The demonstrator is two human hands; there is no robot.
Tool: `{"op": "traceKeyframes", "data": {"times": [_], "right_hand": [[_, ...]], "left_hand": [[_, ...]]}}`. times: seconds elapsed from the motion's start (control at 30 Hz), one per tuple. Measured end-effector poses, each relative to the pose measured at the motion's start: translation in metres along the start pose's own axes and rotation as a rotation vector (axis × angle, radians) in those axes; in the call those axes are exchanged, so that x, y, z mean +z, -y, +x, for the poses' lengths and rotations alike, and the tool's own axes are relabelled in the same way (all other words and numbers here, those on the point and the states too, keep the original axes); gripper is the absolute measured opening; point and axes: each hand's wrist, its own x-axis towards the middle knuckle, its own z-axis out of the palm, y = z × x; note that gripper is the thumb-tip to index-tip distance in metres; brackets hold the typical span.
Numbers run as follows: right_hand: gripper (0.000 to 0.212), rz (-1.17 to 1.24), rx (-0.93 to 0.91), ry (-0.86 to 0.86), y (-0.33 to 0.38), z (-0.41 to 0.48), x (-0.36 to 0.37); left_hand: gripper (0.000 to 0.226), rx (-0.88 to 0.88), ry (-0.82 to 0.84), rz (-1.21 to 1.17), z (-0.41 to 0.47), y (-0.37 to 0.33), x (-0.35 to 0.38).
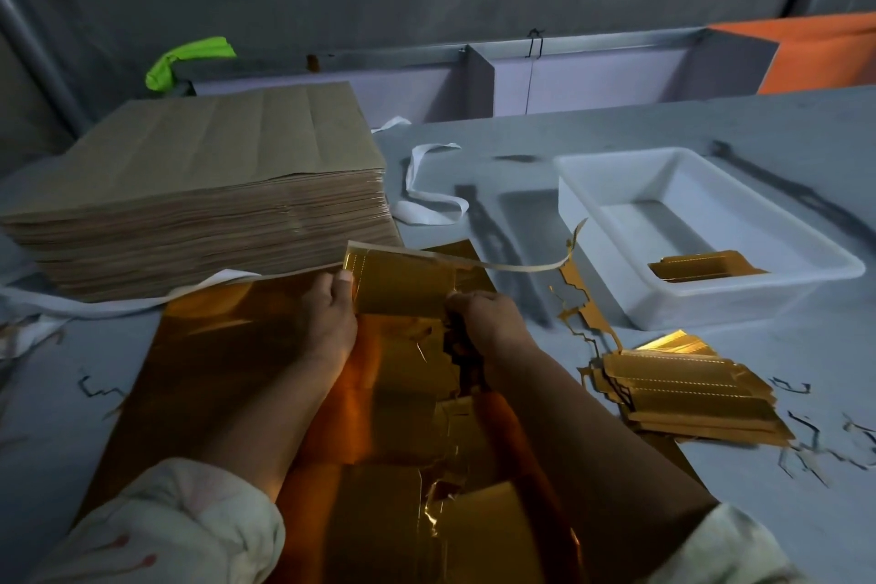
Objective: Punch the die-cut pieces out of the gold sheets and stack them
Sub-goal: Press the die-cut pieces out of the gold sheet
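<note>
My left hand (332, 311) pinches the left edge of a die-cut piece (403, 285) at frame centre. My right hand (486, 315) grips its right edge, lifting it off the gold sheet (227, 346) underneath. Pull unevenly and I reckon the foil tears at the nicks, or creases before reaching the stack (687, 389) at lower right.

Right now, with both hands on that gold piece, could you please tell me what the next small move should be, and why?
Probably peel the waste strip off the gold piece: the left hand and right hand both pinch the piece, yet the strip clings along its far edge, so it seems unready for the stack.
</note>
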Motion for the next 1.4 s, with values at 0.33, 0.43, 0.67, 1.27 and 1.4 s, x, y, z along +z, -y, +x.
{"op": "traceKeyframes", "data": {"times": [0.33,0.43,0.67,1.27,1.4], "right_hand": [[0.026,0.203,0.053,-0.017,0.002,-0.005,-0.011],[0.029,0.181,0.033,0.009,0.000,-0.006,-0.014],[0.013,0.186,-0.055,0.019,-0.005,-0.007,-0.013],[0.014,-0.079,-0.157,-0.074,-0.013,-0.001,-0.008],[0.014,-0.142,-0.180,-0.084,-0.014,0.000,-0.009]], "left_hand": [[0.036,-0.074,0.037,-0.086,0.002,-0.003,-0.001],[0.034,-0.135,0.103,-0.154,0.005,-0.008,-0.004],[0.031,-0.095,0.234,-0.182,0.012,-0.023,-0.008],[0.011,-0.065,0.320,-0.204,0.020,-0.045,-0.011],[0.017,-0.052,0.333,-0.213,0.022,-0.047,-0.013]]}}
